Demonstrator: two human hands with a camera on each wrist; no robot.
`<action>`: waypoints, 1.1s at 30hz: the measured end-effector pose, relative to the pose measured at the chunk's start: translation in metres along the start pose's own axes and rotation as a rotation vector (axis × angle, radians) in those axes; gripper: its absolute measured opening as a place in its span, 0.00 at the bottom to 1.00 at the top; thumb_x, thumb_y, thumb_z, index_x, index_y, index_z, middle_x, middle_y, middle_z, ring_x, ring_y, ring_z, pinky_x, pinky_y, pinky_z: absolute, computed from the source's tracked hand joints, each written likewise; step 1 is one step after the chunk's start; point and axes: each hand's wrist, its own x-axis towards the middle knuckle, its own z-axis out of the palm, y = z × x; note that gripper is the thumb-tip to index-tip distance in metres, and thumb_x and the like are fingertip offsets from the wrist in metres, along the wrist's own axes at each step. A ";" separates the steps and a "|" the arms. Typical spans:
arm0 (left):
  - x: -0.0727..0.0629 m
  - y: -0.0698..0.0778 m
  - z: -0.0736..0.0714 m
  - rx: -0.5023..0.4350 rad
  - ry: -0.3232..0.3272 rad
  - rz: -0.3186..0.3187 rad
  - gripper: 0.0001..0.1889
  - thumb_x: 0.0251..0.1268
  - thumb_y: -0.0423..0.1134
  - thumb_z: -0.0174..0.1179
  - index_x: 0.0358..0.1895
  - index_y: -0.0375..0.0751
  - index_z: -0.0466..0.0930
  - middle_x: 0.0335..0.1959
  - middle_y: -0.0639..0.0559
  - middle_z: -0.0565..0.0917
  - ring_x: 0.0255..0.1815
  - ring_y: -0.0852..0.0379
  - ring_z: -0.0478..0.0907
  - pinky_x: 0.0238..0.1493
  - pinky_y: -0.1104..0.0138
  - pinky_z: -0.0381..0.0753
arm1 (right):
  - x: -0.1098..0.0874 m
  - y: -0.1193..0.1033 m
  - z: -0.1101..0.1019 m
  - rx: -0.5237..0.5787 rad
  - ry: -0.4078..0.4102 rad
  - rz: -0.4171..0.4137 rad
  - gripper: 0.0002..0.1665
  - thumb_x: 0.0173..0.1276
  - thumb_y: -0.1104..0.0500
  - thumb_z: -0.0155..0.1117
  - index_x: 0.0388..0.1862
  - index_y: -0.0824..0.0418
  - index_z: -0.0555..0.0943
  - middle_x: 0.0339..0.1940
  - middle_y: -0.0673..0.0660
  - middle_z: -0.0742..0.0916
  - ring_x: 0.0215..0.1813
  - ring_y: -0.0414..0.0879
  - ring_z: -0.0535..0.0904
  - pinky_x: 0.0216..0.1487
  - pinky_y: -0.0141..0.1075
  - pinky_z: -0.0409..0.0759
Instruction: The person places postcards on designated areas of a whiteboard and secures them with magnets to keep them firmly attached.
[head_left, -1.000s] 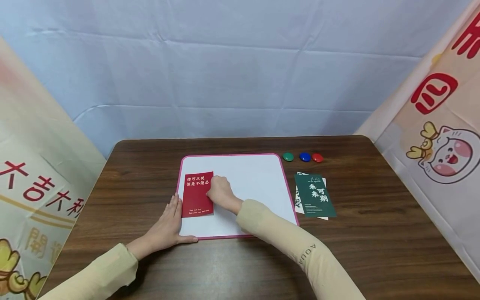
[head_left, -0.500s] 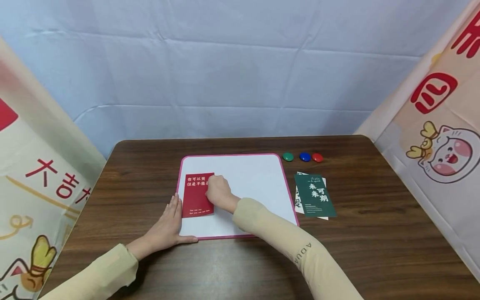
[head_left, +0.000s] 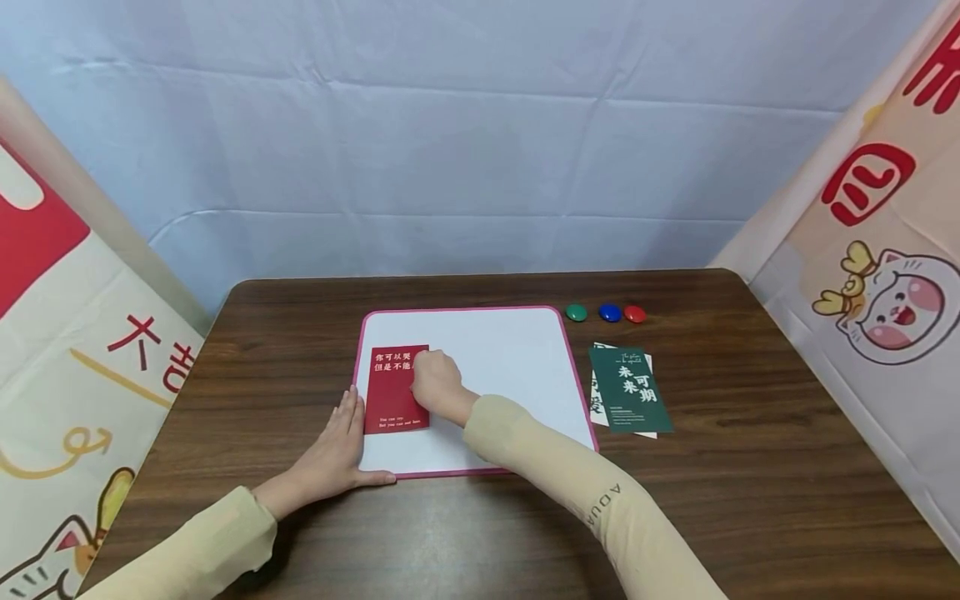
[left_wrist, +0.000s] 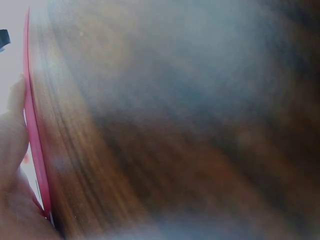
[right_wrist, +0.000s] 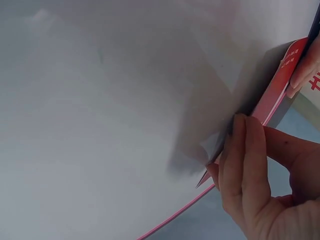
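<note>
In the head view a red card (head_left: 393, 392) with white lettering lies over the left part of a white board (head_left: 510, 350) with a pink rim. My right hand (head_left: 438, 385) pinches the card's right edge. The right wrist view shows that hand (right_wrist: 250, 170) with thumb and fingers on either side of the card (right_wrist: 280, 82), which stands at an angle to the board. My left hand (head_left: 341, 446) rests at the board's lower left corner. Its fingers lie straight along the left rim, and the thumb stretches along the bottom rim, also visible in the left wrist view.
Right of the board lies a dark green card (head_left: 632, 392) on top of white ones. Behind them sit a green magnet-like disc (head_left: 576, 312), a blue disc (head_left: 610, 312) and a red disc (head_left: 634, 314). Printed cloths hang on both sides of the wooden table (head_left: 750, 417).
The red card has edged slightly right while my right hand has crept slightly left along it. My left hand has stayed put. The printed cloth at the left has shifted.
</note>
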 end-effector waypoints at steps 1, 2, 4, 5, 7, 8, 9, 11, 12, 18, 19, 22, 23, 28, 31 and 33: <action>0.000 0.000 0.000 0.000 0.000 0.001 0.65 0.37 0.68 0.64 0.70 0.28 0.39 0.71 0.35 0.43 0.71 0.39 0.38 0.65 0.48 0.54 | 0.000 0.000 0.000 -0.007 0.001 0.000 0.13 0.59 0.60 0.65 0.40 0.66 0.79 0.28 0.55 0.83 0.31 0.45 0.81 0.27 0.28 0.77; 0.000 0.000 0.000 0.000 0.001 0.001 0.65 0.36 0.68 0.64 0.70 0.28 0.39 0.71 0.35 0.43 0.71 0.39 0.38 0.65 0.48 0.54 | 0.000 0.000 0.000 -0.013 0.002 -0.001 0.14 0.58 0.60 0.65 0.41 0.66 0.79 0.29 0.55 0.83 0.32 0.45 0.81 0.27 0.28 0.77; 0.000 0.000 0.000 0.000 0.002 0.002 0.65 0.37 0.68 0.64 0.70 0.28 0.39 0.71 0.35 0.43 0.71 0.39 0.38 0.65 0.48 0.54 | 0.000 -0.001 0.001 -0.019 0.008 -0.003 0.14 0.58 0.59 0.65 0.41 0.66 0.79 0.30 0.55 0.83 0.33 0.45 0.82 0.26 0.28 0.76; 0.000 0.000 0.000 -0.001 0.003 0.001 0.65 0.36 0.68 0.64 0.70 0.28 0.39 0.71 0.35 0.43 0.71 0.39 0.38 0.65 0.48 0.54 | 0.000 -0.001 0.001 -0.021 0.010 -0.005 0.15 0.58 0.59 0.65 0.42 0.66 0.79 0.30 0.56 0.83 0.33 0.45 0.82 0.26 0.28 0.76; 0.000 0.000 0.000 0.001 0.004 0.002 0.65 0.36 0.68 0.64 0.70 0.28 0.39 0.71 0.35 0.43 0.71 0.39 0.38 0.65 0.48 0.54 | 0.000 -0.001 0.002 -0.023 0.012 -0.005 0.14 0.59 0.59 0.65 0.42 0.66 0.79 0.30 0.56 0.83 0.33 0.45 0.82 0.25 0.27 0.75; 0.000 0.000 0.000 0.000 0.004 0.003 0.65 0.36 0.68 0.64 0.70 0.28 0.39 0.71 0.35 0.43 0.71 0.39 0.38 0.65 0.48 0.54 | 0.000 -0.002 0.001 -0.023 0.013 -0.005 0.14 0.59 0.60 0.64 0.42 0.66 0.79 0.30 0.56 0.83 0.32 0.45 0.82 0.24 0.27 0.75; 0.000 0.000 0.000 0.000 0.003 0.003 0.65 0.37 0.68 0.64 0.69 0.28 0.39 0.71 0.35 0.43 0.71 0.39 0.38 0.65 0.48 0.54 | 0.000 -0.002 0.002 -0.022 0.013 -0.003 0.14 0.59 0.60 0.64 0.42 0.66 0.79 0.30 0.56 0.83 0.32 0.45 0.82 0.23 0.27 0.75; 0.000 0.000 0.001 0.000 0.003 0.002 0.65 0.37 0.68 0.64 0.69 0.28 0.39 0.71 0.35 0.43 0.71 0.39 0.38 0.65 0.48 0.54 | 0.000 -0.002 0.002 -0.025 0.009 -0.002 0.14 0.59 0.60 0.64 0.42 0.66 0.79 0.29 0.56 0.83 0.31 0.45 0.81 0.23 0.27 0.74; 0.000 0.000 0.002 -0.002 0.003 0.000 0.65 0.36 0.68 0.64 0.70 0.28 0.39 0.71 0.35 0.42 0.71 0.39 0.38 0.65 0.48 0.54 | 0.000 -0.001 0.002 -0.024 0.007 -0.002 0.13 0.59 0.60 0.64 0.42 0.66 0.79 0.29 0.56 0.83 0.31 0.44 0.81 0.22 0.27 0.74; 0.000 0.000 0.008 -0.005 0.007 -0.005 0.65 0.36 0.68 0.63 0.70 0.28 0.39 0.71 0.35 0.43 0.71 0.39 0.38 0.65 0.48 0.53 | 0.001 0.007 0.004 0.031 0.009 -0.005 0.12 0.59 0.59 0.64 0.39 0.66 0.81 0.28 0.56 0.84 0.25 0.41 0.80 0.20 0.26 0.72; 0.000 0.000 0.008 -0.004 0.007 -0.005 0.65 0.36 0.69 0.63 0.69 0.28 0.39 0.71 0.35 0.42 0.71 0.39 0.38 0.65 0.48 0.53 | 0.002 0.008 0.003 0.040 0.013 -0.004 0.13 0.59 0.59 0.65 0.39 0.67 0.81 0.29 0.56 0.84 0.24 0.41 0.80 0.20 0.26 0.72; 0.000 0.001 0.008 -0.006 0.009 -0.005 0.65 0.36 0.69 0.63 0.69 0.27 0.39 0.71 0.34 0.43 0.71 0.39 0.38 0.65 0.47 0.53 | 0.003 0.012 -0.002 0.053 0.027 -0.005 0.14 0.60 0.58 0.64 0.40 0.67 0.81 0.31 0.56 0.85 0.25 0.41 0.80 0.22 0.26 0.73; 0.000 0.001 0.008 -0.006 0.011 -0.006 0.65 0.36 0.69 0.63 0.69 0.28 0.39 0.71 0.35 0.43 0.71 0.39 0.38 0.65 0.47 0.53 | 0.003 0.013 -0.003 0.051 0.032 -0.006 0.13 0.60 0.58 0.64 0.40 0.66 0.81 0.31 0.55 0.85 0.25 0.41 0.80 0.23 0.26 0.73; -0.001 0.002 0.008 -0.003 0.014 -0.011 0.65 0.36 0.69 0.63 0.70 0.28 0.39 0.71 0.35 0.43 0.71 0.39 0.39 0.65 0.48 0.54 | 0.002 0.016 -0.012 0.049 0.031 -0.008 0.13 0.61 0.58 0.63 0.40 0.66 0.80 0.23 0.53 0.81 0.21 0.39 0.77 0.22 0.26 0.72; -0.001 0.002 0.008 -0.003 0.014 -0.012 0.65 0.36 0.69 0.63 0.70 0.28 0.39 0.71 0.35 0.43 0.71 0.39 0.39 0.65 0.48 0.54 | 0.002 0.018 -0.016 0.015 0.031 -0.018 0.13 0.61 0.59 0.62 0.39 0.68 0.79 0.20 0.53 0.79 0.17 0.39 0.73 0.18 0.26 0.69; -0.001 0.002 0.008 -0.002 0.015 -0.015 0.66 0.35 0.69 0.63 0.70 0.29 0.39 0.71 0.36 0.43 0.71 0.39 0.39 0.65 0.49 0.54 | 0.002 0.020 -0.018 -0.018 0.038 -0.024 0.12 0.61 0.59 0.62 0.38 0.68 0.79 0.19 0.53 0.79 0.16 0.39 0.71 0.17 0.26 0.67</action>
